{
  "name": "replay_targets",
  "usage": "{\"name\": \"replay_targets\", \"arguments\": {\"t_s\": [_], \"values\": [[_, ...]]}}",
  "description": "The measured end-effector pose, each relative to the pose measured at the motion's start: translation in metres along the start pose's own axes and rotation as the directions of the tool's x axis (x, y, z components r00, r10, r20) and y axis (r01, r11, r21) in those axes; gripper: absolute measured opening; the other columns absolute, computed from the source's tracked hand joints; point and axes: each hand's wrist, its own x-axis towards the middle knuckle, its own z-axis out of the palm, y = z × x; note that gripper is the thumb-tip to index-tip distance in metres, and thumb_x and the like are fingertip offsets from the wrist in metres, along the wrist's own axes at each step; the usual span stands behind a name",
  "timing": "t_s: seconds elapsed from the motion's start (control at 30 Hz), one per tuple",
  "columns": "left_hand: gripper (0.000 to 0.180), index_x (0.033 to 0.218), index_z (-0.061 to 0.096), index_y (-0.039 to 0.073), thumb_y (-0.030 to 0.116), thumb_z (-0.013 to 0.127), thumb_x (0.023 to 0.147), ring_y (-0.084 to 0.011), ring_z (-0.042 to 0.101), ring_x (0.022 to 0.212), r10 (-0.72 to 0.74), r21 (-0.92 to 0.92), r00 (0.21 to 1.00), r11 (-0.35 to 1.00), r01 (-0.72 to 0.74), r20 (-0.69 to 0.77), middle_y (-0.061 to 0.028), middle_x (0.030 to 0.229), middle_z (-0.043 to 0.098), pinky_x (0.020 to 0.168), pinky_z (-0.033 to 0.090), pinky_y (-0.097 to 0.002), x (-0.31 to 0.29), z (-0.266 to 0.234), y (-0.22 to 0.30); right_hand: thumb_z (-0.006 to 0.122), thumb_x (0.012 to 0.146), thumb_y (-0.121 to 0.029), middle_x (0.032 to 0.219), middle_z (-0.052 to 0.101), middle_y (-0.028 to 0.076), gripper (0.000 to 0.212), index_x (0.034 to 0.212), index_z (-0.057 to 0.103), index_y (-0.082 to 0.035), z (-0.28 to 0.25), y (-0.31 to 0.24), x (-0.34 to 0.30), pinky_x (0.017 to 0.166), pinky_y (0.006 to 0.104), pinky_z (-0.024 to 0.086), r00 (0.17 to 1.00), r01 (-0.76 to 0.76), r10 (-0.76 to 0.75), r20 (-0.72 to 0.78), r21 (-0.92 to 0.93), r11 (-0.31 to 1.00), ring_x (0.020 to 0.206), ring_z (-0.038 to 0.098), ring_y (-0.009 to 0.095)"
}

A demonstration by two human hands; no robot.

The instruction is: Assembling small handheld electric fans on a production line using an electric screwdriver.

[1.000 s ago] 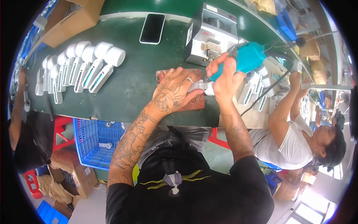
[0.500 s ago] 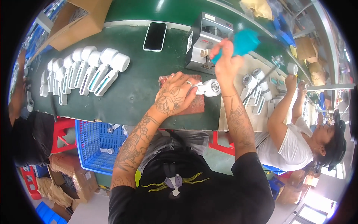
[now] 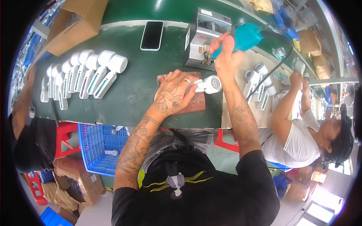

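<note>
On a reddish-brown block (image 3: 195,103) on the bench lies a white handheld fan (image 3: 212,85), its round grilled head pointing right. My left hand (image 3: 171,92) is closed over the handle and pins it there, hiding most of it. My right hand (image 3: 229,56) grips a teal corded electric screwdriver (image 3: 247,37), raised in front of a silver box-shaped screw feeder (image 3: 205,39). The driver's tip is hidden behind my fingers, so I cannot tell whether it touches the feeder.
Several white fans (image 3: 102,71) stand in a row at the left. A phone (image 3: 152,35) lies near the feeder. A cardboard box (image 3: 79,28) is at the far left, and a blue basket (image 3: 88,150) below the bench. A co-worker (image 3: 301,139) sits at right, near more fans (image 3: 260,83).
The view has shifted slightly. My right hand and the electric screwdriver stay near the screw feeder, with the driver tilted a little differently. My left hand still holds the fan on the block.
</note>
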Motion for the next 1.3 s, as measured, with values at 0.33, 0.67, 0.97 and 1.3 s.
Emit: {"name": "replay_targets", "arguments": {"t_s": [0.33,0.67,0.97,1.3], "values": [[0.021,0.108,0.071,0.007,0.019,0.065,0.092,-0.0334,0.06,0.099,-0.002,0.022,1.0,1.0,0.002,-0.001,-0.0111,0.103,0.067,0.09,0.047,-0.0458,-0.002,0.0,-0.003,0.055,0.102,-0.045,0.066,0.053,0.008,0.049,0.102,0.056,0.004,-0.009,-0.059,-0.049,0.055,0.0333,0.047,0.971,-0.238,0.24,-0.011,0.094,0.967,0.058,0.055,0.02],[0.025,0.111,0.068,0.007,0.022,0.062,0.093,-0.0311,0.059,0.103,-0.022,0.036,0.999,0.999,0.021,0.05,-0.0103,0.106,0.066,0.095,0.046,-0.0475,-0.003,0.0,-0.003,0.059,0.1,-0.045,0.068,0.054,0.009,0.05,0.103,0.053,0.004,-0.012,-0.045,-0.067,0.057,0.0338,0.048,0.964,-0.259,0.252,0.088,0.075,0.963,0.059,0.055,0.02],[0.028,0.118,0.064,0.006,0.019,0.061,0.093,-0.0301,0.056,0.109,-0.005,0.113,0.996,0.994,-0.006,0.094,-0.0063,0.124,0.06,0.096,0.045,-0.048,0.005,-0.006,0.004,0.059,0.101,-0.041,0.071,0.054,0.009,0.042,0.096,0.051,0.0,-0.008,-0.034,-0.072,0.058,0.0341,0.048,0.974,-0.208,0.192,0.116,0.148,0.967,0.06,0.054,0.019],[0.033,0.112,0.065,0.008,0.017,0.076,0.082,-0.0271,0.065,0.095,0.251,0.306,0.963,0.913,-0.271,0.102,-0.0091,0.114,0.067,0.081,0.052,-0.0424,-0.043,-0.02,0.01,0.051,0.093,-0.072,0.063,0.046,0.003,0.068,0.102,0.054,-0.005,-0.032,-0.091,-0.094,0.05,0.0287,0.037,0.943,-0.271,0.327,-0.062,0.431,0.861,0.052,0.043,0.015]]}}
